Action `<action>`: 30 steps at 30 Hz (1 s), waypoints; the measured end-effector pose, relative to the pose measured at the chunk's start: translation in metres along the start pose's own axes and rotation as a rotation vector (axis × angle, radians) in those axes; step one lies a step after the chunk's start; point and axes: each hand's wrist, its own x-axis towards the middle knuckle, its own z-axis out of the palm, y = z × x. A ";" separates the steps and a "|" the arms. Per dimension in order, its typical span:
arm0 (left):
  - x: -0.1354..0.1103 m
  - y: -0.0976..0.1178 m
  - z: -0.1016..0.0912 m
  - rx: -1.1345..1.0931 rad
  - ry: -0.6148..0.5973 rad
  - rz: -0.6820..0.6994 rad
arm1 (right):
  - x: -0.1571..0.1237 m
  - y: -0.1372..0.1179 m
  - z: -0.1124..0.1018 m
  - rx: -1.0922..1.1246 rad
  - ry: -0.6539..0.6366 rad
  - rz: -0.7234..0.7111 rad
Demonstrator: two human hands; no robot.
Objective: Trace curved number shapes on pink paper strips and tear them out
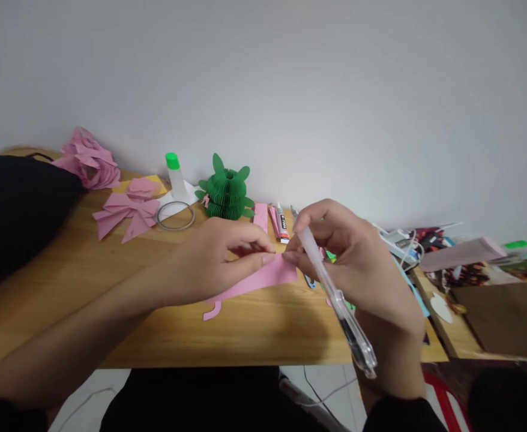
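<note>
Thumb and fingers of my left hand (234, 255) pinch the upper edge of a pink paper strip (257, 278), held just above the wooden table. My right hand (344, 255) pinches the same edge close beside it, and also carries a clear pen (335, 294) between its fingers, tip pointing up and away. A small curved pink paper piece (212, 311) lies below the strip's left end. Behind my hands stand a green honeycomb paper figure (226, 193) with leaf shapes and a small glue tube (283, 224). Part of the strip is hidden by my left hand.
Folded pink paper shapes (128, 210), a metal ring (176, 216) and a green-capped glue stick (173, 171) stand or lie at left. A black bag (20, 210) covers the far left. Cables and a cardboard sheet (504, 318) are at right; the wall is behind.
</note>
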 end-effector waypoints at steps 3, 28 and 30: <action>0.004 0.008 0.003 0.032 0.007 -0.024 | -0.001 -0.001 0.001 -0.026 0.018 -0.026; -0.010 -0.017 -0.005 0.062 -0.010 -0.011 | -0.003 0.013 -0.017 0.179 -0.003 0.093; -0.005 -0.010 0.000 0.085 0.002 -0.033 | -0.004 0.013 -0.016 0.176 0.001 0.088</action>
